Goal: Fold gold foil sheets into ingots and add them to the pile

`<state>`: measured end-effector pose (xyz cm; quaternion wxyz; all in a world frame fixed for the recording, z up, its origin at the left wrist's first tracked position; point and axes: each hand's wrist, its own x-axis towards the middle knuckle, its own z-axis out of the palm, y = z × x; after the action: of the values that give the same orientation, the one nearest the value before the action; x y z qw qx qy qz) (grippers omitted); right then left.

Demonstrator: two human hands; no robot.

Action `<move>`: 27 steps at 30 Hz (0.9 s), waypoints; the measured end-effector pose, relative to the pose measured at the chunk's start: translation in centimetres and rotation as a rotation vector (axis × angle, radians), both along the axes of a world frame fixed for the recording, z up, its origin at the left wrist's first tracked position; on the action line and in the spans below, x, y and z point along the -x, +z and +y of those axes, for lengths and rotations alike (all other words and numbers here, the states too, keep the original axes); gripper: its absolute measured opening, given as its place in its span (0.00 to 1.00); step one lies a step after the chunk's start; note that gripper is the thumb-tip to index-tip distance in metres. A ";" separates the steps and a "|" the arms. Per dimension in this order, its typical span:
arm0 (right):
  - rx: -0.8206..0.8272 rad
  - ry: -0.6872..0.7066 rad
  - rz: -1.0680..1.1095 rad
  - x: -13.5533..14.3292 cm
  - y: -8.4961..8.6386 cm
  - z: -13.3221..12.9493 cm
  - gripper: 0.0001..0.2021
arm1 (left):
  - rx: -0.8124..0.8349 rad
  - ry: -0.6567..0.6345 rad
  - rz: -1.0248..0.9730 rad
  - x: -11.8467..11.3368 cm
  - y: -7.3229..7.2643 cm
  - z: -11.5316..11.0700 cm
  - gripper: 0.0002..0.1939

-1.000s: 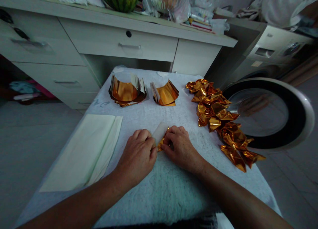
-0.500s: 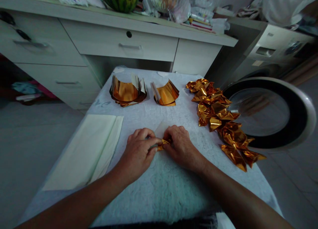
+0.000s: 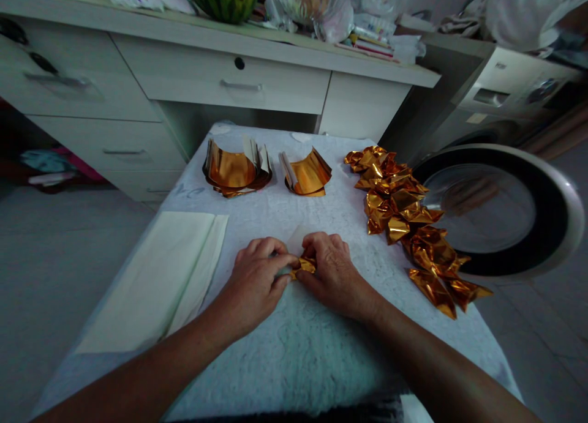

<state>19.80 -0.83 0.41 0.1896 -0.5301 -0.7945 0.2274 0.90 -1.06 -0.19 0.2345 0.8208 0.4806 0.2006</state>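
Near the middle of the cloth-covered table [image 3: 275, 362], a small piece of gold foil [image 3: 305, 265] lies between my hands. My left hand [image 3: 261, 279] pinches its left end, and my right hand [image 3: 333, 270] grips its right side with thumb and fingers. A pale translucent sheet [image 3: 297, 236] shows just behind the foil, partly hidden by my fingers. To the left lies a stack of cream paper [image 3: 151, 276]. Two curved stacks of gold sheets, a larger one [image 3: 234, 169] and a smaller one [image 3: 309, 173], stand farther back. Folded gold foil pieces [image 3: 395, 196] form a row at the right.
Behind the table is a white drawer counter [image 3: 239, 83] with a watermelon [image 3: 223, 0] and a glass bowl [image 3: 305, 0] on top. At the right, a washing machine's round door [image 3: 505, 209] hangs open beside the table edge.
My right thumb and fingers have shifted slightly on the foil, and more of its gold surface shows between my hands. My left hand has barely moved.
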 end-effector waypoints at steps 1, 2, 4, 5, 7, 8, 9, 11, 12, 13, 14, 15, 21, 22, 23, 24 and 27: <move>0.008 0.008 0.010 -0.1 0.1 0.0 0.14 | 0.006 0.002 0.003 0.0 0.1 0.0 0.16; 0.019 0.015 0.019 -0.2 0.1 0.1 0.15 | 0.012 0.005 0.005 -0.1 0.1 0.0 0.16; 0.043 0.029 0.035 -0.4 0.2 0.2 0.18 | 0.021 0.002 0.008 -0.1 0.2 0.1 0.16; 0.054 0.038 0.041 -0.5 0.2 0.2 0.19 | 0.022 0.003 0.008 -0.1 0.3 0.1 0.16; 0.075 0.056 0.048 -0.7 0.2 0.3 0.21 | 0.019 0.002 0.006 -0.1 0.2 0.1 0.16; 0.080 0.064 0.047 -0.8 0.2 0.3 0.22 | 0.015 0.000 0.003 0.0 0.2 0.1 0.16; 0.084 0.069 0.042 -0.8 0.3 0.3 0.22 | 0.012 -0.002 0.000 0.0 0.2 0.1 0.16; 0.096 0.078 0.033 -0.9 0.4 0.4 0.23 | 0.011 -0.007 -0.001 0.1 0.2 0.1 0.15; 0.101 0.083 0.030 -1.0 0.4 0.4 0.23 | 0.012 -0.008 0.001 0.1 0.2 0.1 0.16; 0.107 0.086 0.030 -1.0 0.5 0.4 0.23 | 0.013 -0.006 0.003 0.1 0.2 0.1 0.16; 0.113 0.091 0.031 -1.1 0.5 0.5 0.24 | 0.015 -0.005 0.006 0.1 0.2 0.1 0.16; 0.118 0.095 0.034 -1.1 0.6 0.5 0.24 | 0.016 -0.005 0.009 0.1 0.2 0.1 0.16; 0.118 0.118 0.055 -1.4 0.6 0.6 0.26 | 0.005 -0.027 0.007 0.3 -0.2 0.1 0.16; 0.117 0.114 0.058 -1.5 0.7 0.6 0.25 | -0.003 -0.028 0.005 0.3 -0.2 0.0 0.16; 0.118 0.107 0.060 -1.5 0.7 0.6 0.25 | -0.010 -0.029 0.002 0.3 -0.2 0.0 0.16; 0.120 0.099 0.067 -1.6 0.7 0.6 0.24 | -0.019 -0.028 -0.001 0.3 -0.2 0.0 0.16; 0.140 0.098 0.174 -2.0 0.8 0.7 0.22 | -0.047 -0.021 -0.007 0.2 -0.1 0.1 0.12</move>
<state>21.76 -0.10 1.16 0.2089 -0.4809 -0.7822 0.3366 0.75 -1.00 -0.29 0.2192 0.8303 0.4663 0.2123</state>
